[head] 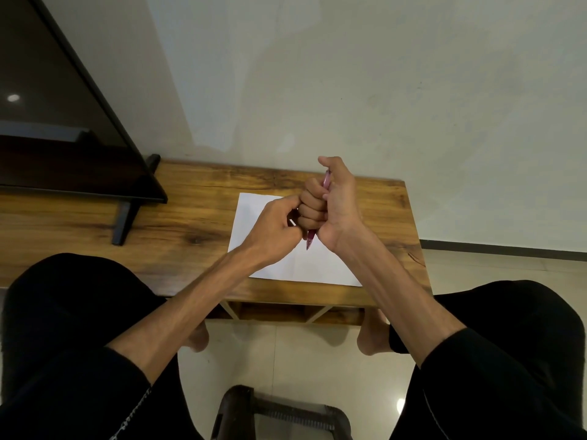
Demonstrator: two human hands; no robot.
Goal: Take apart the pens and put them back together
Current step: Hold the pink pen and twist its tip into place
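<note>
A pink pen [310, 239] stands almost upright in my right hand [330, 204], whose fingers are curled round its barrel. Its tip points down just above the white paper [254, 217], and its top pokes out above the fist near the thumb. My left hand [273, 228] sits right beside the right fist with its fingers curled in against the pen's lower part. What the left fingers pinch is hidden. Both hands hover over the paper on the wooden table [178, 217].
A dark flat screen [63, 115] on a black stand [125, 222] fills the table's left part. A pale wall rises behind the table. My knees in black trousers flank the view, with a dark stool [279, 414] on the tiled floor below.
</note>
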